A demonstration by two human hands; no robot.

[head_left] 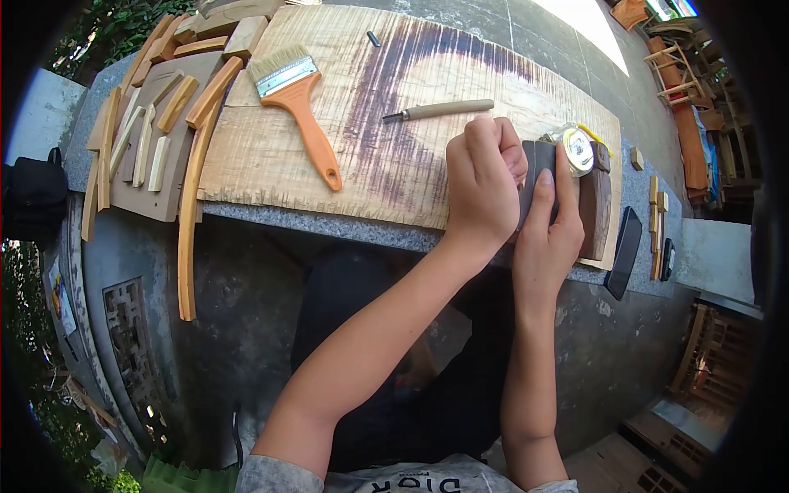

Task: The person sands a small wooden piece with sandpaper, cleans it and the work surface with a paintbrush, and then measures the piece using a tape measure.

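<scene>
Head view: looking down on the board (pixel 246 160), pale with dark purple streaks, and on two bare hands at work by its near edge, towards the right end.
Left hand (pixel 485 177): curled up tight, thumb side up, right beside the block; pinching something or simply bunched, cannot tell from here.
Right hand (pixel 546 226): laid flat against the block, thumb and forefinger parted in a narrow V, pointing towards the board's far edge; cannot tell about the other fingers, hidden from this angle.
Block (pixel 538 154): dark, smooth-faced, over the right part of the board, caught between both hands.
Tape (pixel 578 149): on the board's right part, just beside the right forefinger, showing a clear case and a yellow edge.
Brown block (pixel 593 214): sitting at the board's right end, just past the right hand.
Chisel (pixel 440 110): lying across the board's middle, beyond the left hand, tip turned to the left end.
Brush (pixel 306 119): flat on the board's left part, bristles towards the far edge, orange handle towards the near one.
Strips (pixel 205 152): crowding off the board's left end, mixed lengths.
Table (pixel 329 230): grey, speckled, peeping out along the board's near edge.
</scene>
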